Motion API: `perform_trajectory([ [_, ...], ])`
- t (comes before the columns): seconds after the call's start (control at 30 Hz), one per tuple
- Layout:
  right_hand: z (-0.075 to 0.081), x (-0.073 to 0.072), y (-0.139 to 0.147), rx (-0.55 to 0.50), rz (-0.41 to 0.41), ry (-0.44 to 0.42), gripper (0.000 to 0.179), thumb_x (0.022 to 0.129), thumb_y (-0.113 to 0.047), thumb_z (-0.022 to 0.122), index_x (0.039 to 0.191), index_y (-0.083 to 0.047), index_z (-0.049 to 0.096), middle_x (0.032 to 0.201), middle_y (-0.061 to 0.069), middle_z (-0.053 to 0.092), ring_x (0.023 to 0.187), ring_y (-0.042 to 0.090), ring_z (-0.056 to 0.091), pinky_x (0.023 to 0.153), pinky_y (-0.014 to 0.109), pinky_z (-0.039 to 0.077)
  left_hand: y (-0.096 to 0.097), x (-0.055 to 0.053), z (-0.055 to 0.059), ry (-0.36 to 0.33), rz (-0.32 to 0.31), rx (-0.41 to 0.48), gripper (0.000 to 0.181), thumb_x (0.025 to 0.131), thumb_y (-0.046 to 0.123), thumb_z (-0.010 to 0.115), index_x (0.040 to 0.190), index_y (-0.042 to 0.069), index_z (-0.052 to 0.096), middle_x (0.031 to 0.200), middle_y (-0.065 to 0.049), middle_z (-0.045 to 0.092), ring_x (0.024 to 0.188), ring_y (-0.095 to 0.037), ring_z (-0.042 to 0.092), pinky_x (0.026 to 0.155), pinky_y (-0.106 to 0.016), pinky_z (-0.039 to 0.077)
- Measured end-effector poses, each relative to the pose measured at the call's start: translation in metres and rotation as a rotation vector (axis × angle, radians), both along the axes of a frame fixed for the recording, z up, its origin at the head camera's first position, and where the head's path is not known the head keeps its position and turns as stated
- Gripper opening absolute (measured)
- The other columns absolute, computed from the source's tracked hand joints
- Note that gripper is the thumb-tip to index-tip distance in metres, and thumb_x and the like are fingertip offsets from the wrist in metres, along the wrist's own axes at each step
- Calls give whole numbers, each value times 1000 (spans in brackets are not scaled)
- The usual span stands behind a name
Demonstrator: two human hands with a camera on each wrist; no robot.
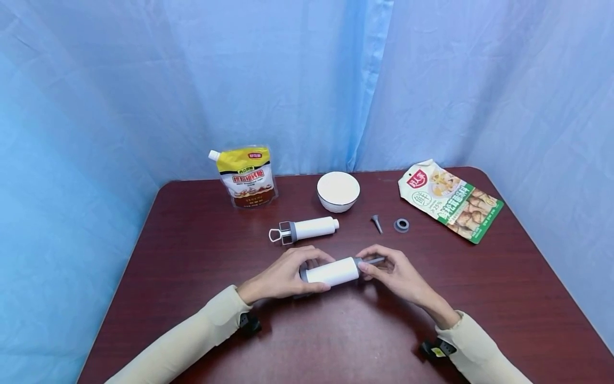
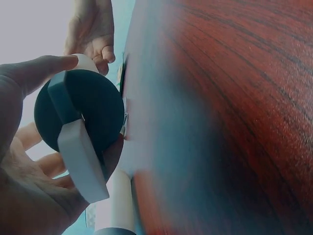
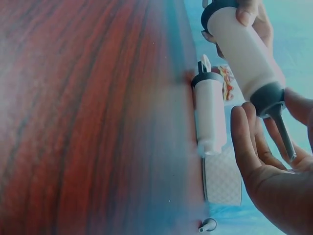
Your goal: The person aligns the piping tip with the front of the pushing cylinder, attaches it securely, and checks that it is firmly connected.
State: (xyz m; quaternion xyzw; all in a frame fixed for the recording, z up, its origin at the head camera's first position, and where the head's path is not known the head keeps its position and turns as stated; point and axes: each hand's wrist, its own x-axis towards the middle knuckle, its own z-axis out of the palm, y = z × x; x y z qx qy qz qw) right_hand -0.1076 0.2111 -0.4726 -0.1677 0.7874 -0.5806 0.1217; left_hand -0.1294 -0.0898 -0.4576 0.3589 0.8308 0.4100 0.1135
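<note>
Just above the table, my left hand (image 1: 283, 274) grips a white icing syringe (image 1: 334, 271) around the rear of its barrel. In the left wrist view, its dark end cap (image 2: 100, 103) and white pull handle (image 2: 82, 161) face the camera. My right hand (image 1: 399, 276) pinches the grey collar (image 3: 266, 98) at the syringe's front end. From that collar a slim grey nozzle (image 3: 283, 134) sticks out past the right fingers. A second white icing syringe (image 1: 314, 228) lies behind the hands, with no nozzle on its tip.
A loose grey nozzle (image 1: 377, 224) and a grey ring (image 1: 401, 225) lie beyond the right hand. Farther back stand a spouted pouch (image 1: 249, 181) and a white bowl (image 1: 338, 192). A green-and-white food packet (image 1: 451, 201) lies at the right. Blue curtains (image 1: 288, 85) hang around the table.
</note>
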Motion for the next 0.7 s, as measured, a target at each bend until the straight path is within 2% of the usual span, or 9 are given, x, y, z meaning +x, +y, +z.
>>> perform_trajectory([
  [0.23, 4, 2, 4, -12, 35, 50, 32, 97, -13, 75, 128, -12, 68, 127, 11, 69, 107, 11, 72, 90, 27, 60, -1, -1, -1, -16, -4, 11, 43, 87, 39, 85, 127, 29, 72, 112, 15, 71, 95, -4, 61, 85, -32, 54],
  [0.37, 2, 1, 5, -18, 47, 57, 29, 97, -12, 74, 126, -11, 69, 124, 13, 70, 104, 10, 73, 88, 26, 60, -1, -2, -1, -24, -4, 19, 43, 86, 38, 86, 126, 29, 72, 112, 15, 71, 95, -5, 61, 85, -31, 54],
  [0.7, -4, 4, 1, -24, -5, -2, 28, 96, -12, 75, 123, -6, 70, 121, 17, 72, 93, 11, 73, 80, 25, 60, 1, 2, -3, 15, 19, 14, 45, 83, 34, 89, 124, 26, 74, 105, 12, 73, 89, -4, 61, 81, -27, 53],
])
